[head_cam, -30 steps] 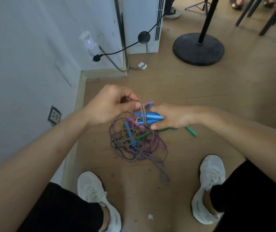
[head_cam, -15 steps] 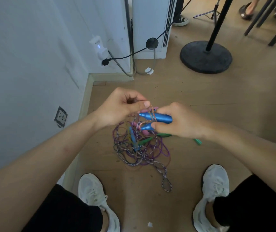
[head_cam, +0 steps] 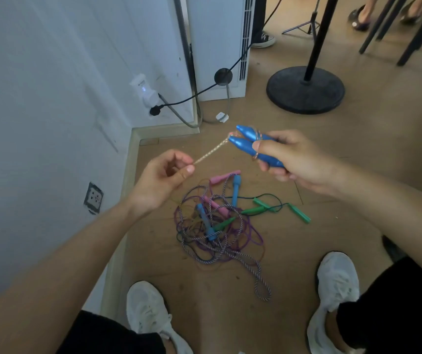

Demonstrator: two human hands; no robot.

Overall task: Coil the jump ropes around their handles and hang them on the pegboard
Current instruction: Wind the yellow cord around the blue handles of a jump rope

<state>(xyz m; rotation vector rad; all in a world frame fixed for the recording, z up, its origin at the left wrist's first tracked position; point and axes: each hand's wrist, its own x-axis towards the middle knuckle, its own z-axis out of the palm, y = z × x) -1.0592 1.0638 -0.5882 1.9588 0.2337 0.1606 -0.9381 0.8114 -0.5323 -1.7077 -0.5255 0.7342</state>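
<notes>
Down by the white shoes (head_cam: 337, 284), a tangle of jump ropes (head_cam: 217, 226) sprawls on the wooden floor (head_cam: 358, 149), pink, blue and green handles mixed through purple and striped cord, lying below both hands. Up a level, the left hand (head_cam: 163, 180) pinches a pale rope end (head_cam: 211, 150) between thumb and forefinger, the cord running taut up and right from those fingertips. The right hand (head_cam: 291, 159) is clamped around two blue handles (head_cam: 252, 144), tips poking out left of its fingers, a few cord turns wrapped around them. Beyond the fingers stands a black round stand base (head_cam: 305, 90).
</notes>
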